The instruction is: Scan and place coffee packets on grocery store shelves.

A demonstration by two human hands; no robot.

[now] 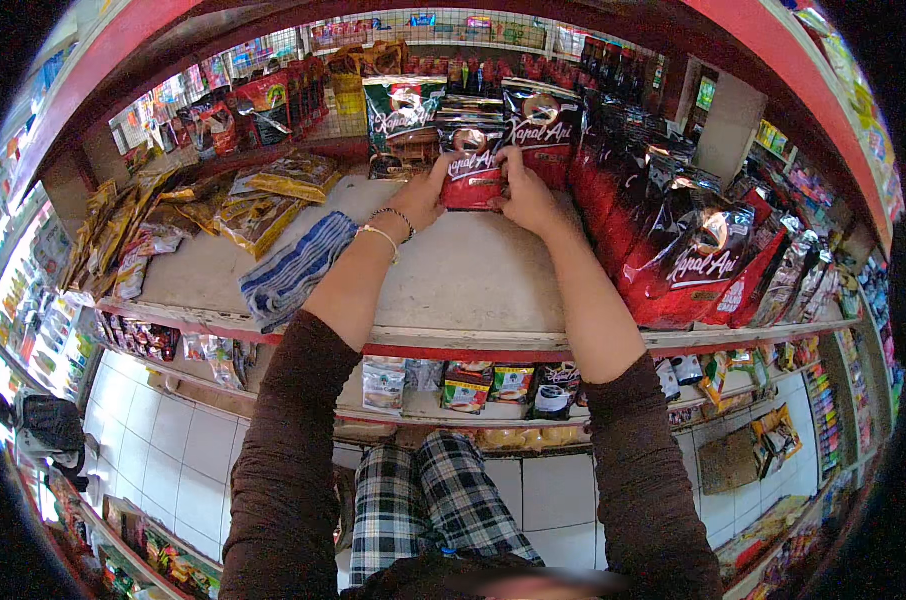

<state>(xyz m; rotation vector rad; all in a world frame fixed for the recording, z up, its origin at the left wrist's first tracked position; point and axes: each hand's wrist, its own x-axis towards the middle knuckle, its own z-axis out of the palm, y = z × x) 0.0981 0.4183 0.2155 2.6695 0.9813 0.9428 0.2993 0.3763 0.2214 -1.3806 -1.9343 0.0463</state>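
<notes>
Between my two hands a small black and red Kapal Api coffee pouch (471,172) stands upright on the shelf board (483,277). My left hand (421,196) grips its left edge; my right hand (526,193) has thumb and fingers on its right edge. A green Kapal Api pouch (405,124) is upright just behind to the left, and a larger black and red pouch (546,120) is behind to the right. Left of my left forearm lies a folded blue and grey striped cloth (299,266). Rows of black and red pouches (685,255) fill the right side.
Gold-brown packets (265,210) lie in a loose pile at the left. The shelf's front edge (468,341) runs across before me, with a lower shelf of small pouches (465,386) beneath. An upper shelf edge (783,60) curves overhead. A carton (729,459) sits on the tiled floor, right.
</notes>
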